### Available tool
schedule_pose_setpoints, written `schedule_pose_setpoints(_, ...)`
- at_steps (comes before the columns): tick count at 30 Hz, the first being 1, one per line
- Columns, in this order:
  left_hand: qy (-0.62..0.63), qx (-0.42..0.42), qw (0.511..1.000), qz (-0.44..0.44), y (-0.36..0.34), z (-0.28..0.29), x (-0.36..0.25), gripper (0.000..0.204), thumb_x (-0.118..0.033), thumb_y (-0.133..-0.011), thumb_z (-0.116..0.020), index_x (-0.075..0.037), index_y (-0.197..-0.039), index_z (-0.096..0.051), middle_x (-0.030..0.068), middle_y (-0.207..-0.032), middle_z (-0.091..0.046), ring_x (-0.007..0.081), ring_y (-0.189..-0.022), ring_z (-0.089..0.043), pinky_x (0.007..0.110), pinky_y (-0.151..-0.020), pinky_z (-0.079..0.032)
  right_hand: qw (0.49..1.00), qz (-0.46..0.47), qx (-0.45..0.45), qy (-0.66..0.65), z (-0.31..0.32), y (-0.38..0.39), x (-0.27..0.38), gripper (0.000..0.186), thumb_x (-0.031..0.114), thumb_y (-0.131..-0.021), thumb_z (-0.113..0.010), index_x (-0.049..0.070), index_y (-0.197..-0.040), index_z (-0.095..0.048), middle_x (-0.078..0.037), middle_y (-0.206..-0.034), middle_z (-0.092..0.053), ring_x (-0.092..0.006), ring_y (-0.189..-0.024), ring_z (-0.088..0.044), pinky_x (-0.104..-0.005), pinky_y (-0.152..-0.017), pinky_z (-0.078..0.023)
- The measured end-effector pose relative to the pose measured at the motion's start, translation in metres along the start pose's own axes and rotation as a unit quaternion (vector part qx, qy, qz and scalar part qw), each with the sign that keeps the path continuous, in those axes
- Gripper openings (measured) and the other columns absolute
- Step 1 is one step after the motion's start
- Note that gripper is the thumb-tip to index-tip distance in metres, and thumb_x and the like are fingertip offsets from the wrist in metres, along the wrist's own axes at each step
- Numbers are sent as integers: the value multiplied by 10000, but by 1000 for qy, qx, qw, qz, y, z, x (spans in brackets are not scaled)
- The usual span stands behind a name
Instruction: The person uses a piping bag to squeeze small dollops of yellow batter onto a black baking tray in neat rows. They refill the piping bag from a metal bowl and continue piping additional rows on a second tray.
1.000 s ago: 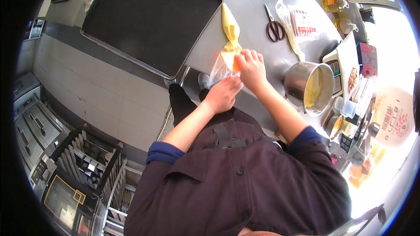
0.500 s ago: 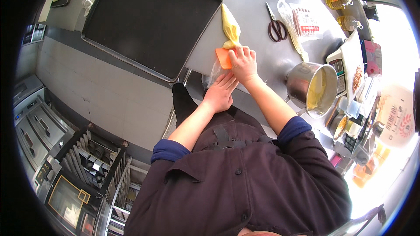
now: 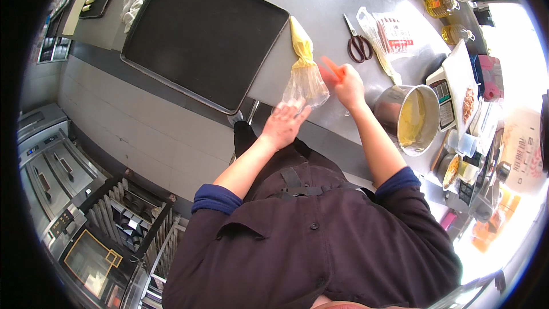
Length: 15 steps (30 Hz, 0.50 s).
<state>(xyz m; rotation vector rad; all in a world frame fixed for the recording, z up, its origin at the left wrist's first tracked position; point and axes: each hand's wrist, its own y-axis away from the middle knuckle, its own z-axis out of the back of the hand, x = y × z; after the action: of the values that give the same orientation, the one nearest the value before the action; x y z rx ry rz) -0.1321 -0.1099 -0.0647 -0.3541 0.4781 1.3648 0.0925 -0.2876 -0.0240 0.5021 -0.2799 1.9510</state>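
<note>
A clear piping bag [image 3: 306,84] lies on the metal table, its pointed end packed with yellow filling. The bag's wide end is spread out toward me. My left hand [image 3: 283,124] is closed on that loose plastic at the table's near edge; the fingertips are partly hidden by it. To the right of the bag, my right hand [image 3: 350,87] grips an orange scraper [image 3: 331,70], smeared by motion and lifted away from the plastic. A large black baking tray [image 3: 203,40] lies left of the bag.
Scissors [image 3: 358,43] lie beyond my right hand, beside a second piping bag [image 3: 377,48] and a plastic packet [image 3: 394,34]. A metal pot [image 3: 392,109] with yellow residue stands at the right, next to a scale [image 3: 443,100]. Oil bottles [image 3: 441,7] are at the far right.
My right hand has lifted the scraper off the bag and moved right. My left hand has shifted slightly left, and the bag's wide end now lies spread in view.
</note>
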Motion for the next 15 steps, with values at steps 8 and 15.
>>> schedule_pose_setpoints(8, 48, -141, 989, -22, -14, 60, 17, 365, -67, -936, -691, -88, -1296, -745, 156, -1362, -724, 358, -1248, -702, 432, -1010, -595, 842, -437, -58, -312, -24, 42, -58, 650, 301, -926, -814, -70, -1399, -566, -219, -1259, -698, -372, -1169, -672, -481, -1044, -522)
schedule_pose_setpoints(15, 151, -319, 933, -64, -97, 208, -30, 164, -59, -970, -689, -50, -1115, -766, 149, -989, -765, 358, -866, -746, 428, -712, -597, 975, -41, -21, -218, 6, 74, 33, 1116, 343, -857, -889, -97, -1658, -249, -313, -1703, -312, -415, -1612, -288, -486, -1309, -274)
